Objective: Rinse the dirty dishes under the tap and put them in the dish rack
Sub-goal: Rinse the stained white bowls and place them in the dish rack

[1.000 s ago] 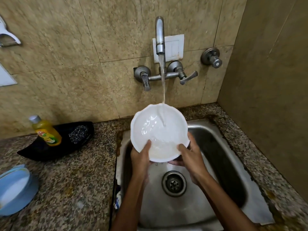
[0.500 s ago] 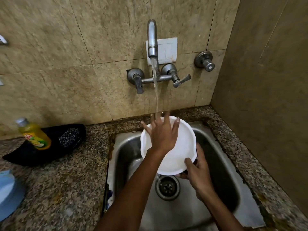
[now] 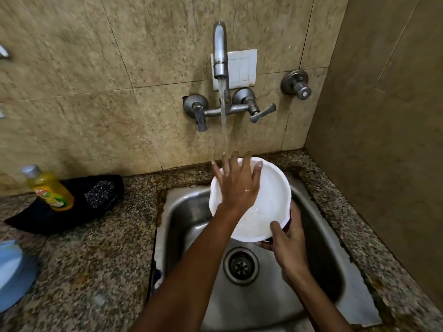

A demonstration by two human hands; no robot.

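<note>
Two hands work at the steel sink (image 3: pixel 182 212), where a white bowl (image 3: pixel 271 200) is held above the basin, tilted with its inside facing the person. Left hand (image 3: pixel 237 185): fingers straight and spread, palm laid flat against the inside of the bowl near its upper left rim; its grip is apart, pressing rather than clasping. Right hand (image 3: pixel 287 243): thumb hooked over the lower rim, fingers curled underneath; its grip is clamped on the bowl. Tap (image 3: pixel 220 51): running, with the stream (image 3: pixel 224 121) falling onto the fingertips of the left hand at the top edge of the bowl. Drain (image 3: pixel 241 265): directly below the bowl. On the speckled bench (image 3: pixel 96 271) to the left, a yellow soap bottle (image 3: pixel 49 188) lies on a black dish (image 3: pixel 60 212) beside a dark scrubber (image 3: pixel 99 192). A blue container (image 3: pixel 12 271) sits at the left edge, partly out of view.
</note>
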